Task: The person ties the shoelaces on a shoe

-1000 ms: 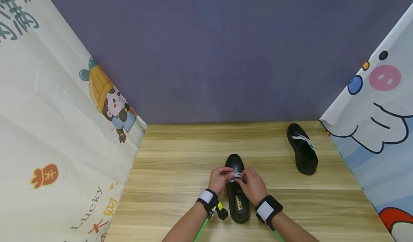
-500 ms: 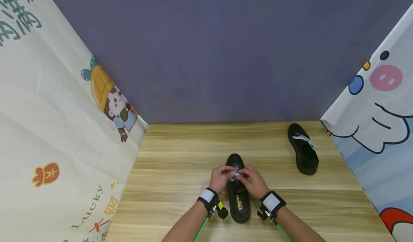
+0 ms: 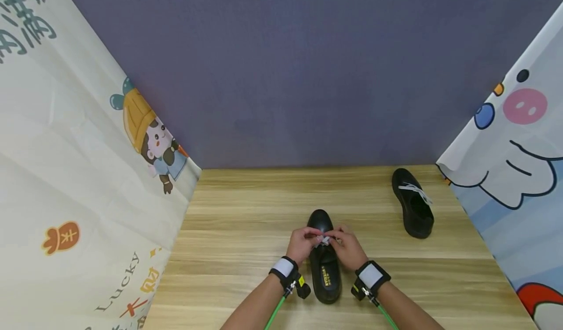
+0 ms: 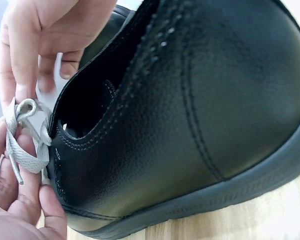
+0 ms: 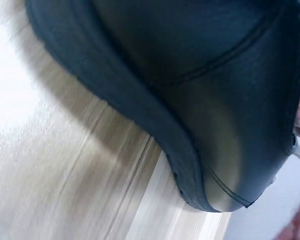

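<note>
A black leather shoe (image 3: 320,219) stands upright between my two hands, its toe pointing away. Its pale grey shoelace (image 4: 32,161) is bent into loops above the opening. My left hand (image 3: 300,244) pinches the lace from the left side; in the left wrist view its fingers (image 4: 22,205) are curled about the loops. From the other side my right hand (image 3: 351,250) pinches the lace between thumb and forefinger. The right wrist view mostly holds the shoe's side (image 5: 230,100), with fingers only at the right edge. Parts of the knot are hidden behind the fingers.
A second black shoe (image 3: 418,217) with white laces stands farther back on the right of the wooden surface (image 3: 246,198). A blue-grey panel (image 3: 308,76) rises behind. Printed cloths hang at the left (image 3: 88,149) and right (image 3: 519,173).
My right hand has turned slightly at the wrist and shifted a little outward, bringing its wrist camera into sight. The left hand stays nearly in place, and both shoes have not moved.
</note>
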Available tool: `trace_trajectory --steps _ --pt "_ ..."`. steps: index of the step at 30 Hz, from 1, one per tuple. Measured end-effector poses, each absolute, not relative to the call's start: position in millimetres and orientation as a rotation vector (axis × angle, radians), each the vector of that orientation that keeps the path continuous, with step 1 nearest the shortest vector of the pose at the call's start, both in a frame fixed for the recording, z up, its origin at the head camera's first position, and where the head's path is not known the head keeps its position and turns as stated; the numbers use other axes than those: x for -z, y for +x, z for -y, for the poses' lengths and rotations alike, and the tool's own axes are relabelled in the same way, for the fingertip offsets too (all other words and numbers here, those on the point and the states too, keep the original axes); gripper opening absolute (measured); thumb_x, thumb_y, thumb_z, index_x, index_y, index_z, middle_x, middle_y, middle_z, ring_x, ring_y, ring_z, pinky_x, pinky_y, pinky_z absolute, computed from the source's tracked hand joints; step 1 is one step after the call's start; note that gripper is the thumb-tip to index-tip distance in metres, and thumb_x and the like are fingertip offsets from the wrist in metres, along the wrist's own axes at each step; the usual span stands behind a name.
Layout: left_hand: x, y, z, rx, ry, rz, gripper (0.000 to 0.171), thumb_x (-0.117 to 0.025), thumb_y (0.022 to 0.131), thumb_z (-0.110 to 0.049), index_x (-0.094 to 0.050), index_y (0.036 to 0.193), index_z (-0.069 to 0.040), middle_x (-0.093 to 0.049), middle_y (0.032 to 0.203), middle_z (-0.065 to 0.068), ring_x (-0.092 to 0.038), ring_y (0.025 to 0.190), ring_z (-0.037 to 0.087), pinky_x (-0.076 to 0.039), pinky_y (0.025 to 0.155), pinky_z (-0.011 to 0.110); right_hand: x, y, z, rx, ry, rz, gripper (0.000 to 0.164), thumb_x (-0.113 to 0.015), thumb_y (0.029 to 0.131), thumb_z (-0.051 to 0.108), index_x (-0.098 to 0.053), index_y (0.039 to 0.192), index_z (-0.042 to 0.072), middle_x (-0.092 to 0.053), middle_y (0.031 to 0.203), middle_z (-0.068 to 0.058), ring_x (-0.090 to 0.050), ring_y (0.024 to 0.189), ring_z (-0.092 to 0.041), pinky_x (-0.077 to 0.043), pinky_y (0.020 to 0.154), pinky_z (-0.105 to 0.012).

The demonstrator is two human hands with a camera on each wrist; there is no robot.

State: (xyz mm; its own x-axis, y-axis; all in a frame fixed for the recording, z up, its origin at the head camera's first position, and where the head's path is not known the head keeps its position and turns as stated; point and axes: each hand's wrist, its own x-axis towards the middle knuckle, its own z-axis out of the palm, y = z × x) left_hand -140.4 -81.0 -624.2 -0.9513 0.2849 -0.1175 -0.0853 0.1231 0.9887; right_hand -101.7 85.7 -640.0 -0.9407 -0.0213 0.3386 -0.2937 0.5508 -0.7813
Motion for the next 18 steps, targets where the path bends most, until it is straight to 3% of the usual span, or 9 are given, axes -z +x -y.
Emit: trace_trajectory --steps 3,9,14,18 --pt "626.3 -140.6 79.7 -1.898 0.207 -2.125 0.01 -0.071 0.089 -0.001 -0.074 0.097 0.005 -0.07 0.085 0.007 -0.059 0.074 0.009 -0.047 0.063 0.022 640.2 -102.5 -85.0 -1.343 0.189 2.489 0.021 -0.072 0.084 -0.009 -0.074 0.099 0.003 -0.054 0.08 0.003 -0.049 0.07 -0.012 -0.041 0.061 -0.026" --pt "627.6 -139.6 78.0 -1.894 0.207 -2.117 0.009 -0.07 0.088 0.002 -0.073 0.096 0.006 -0.07 0.086 0.006 -0.06 0.075 0.009 -0.048 0.065 0.021 638.0 -98.7 -83.1 -1.499 0.0 2.501 0.016 -0.069 0.088 -0.005 -0.061 0.096 0.006 -0.066 0.08 0.001 -0.059 0.071 -0.009 -0.049 0.064 -0.025" --pt "627.7 -139.2 77.3 -1.882 0.206 -2.151 0.01 -0.07 0.087 0.005 -0.074 0.096 0.005 -0.071 0.088 0.009 -0.06 0.076 0.009 -0.048 0.065 0.021 635.9 -95.0 -81.8 -1.489 0.085 2.49 0.017 -0.072 0.085 -0.004 -0.062 0.096 0.006 -0.066 0.082 0.0 -0.06 0.074 -0.011 -0.05 0.064 -0.027" --pt "628.0 -138.9 77.3 -1.872 0.184 -2.178 0.01 -0.071 0.087 0.004 -0.075 0.096 0.004 -0.07 0.089 0.009 -0.06 0.076 0.01 -0.048 0.065 0.023 634.4 -94.4 -81.2 -1.462 0.187 2.547 0.029 -0.078 0.08 -0.005 -0.059 0.099 0.006 -0.062 0.085 0.002 -0.057 0.074 -0.009 -0.05 0.065 -0.026"
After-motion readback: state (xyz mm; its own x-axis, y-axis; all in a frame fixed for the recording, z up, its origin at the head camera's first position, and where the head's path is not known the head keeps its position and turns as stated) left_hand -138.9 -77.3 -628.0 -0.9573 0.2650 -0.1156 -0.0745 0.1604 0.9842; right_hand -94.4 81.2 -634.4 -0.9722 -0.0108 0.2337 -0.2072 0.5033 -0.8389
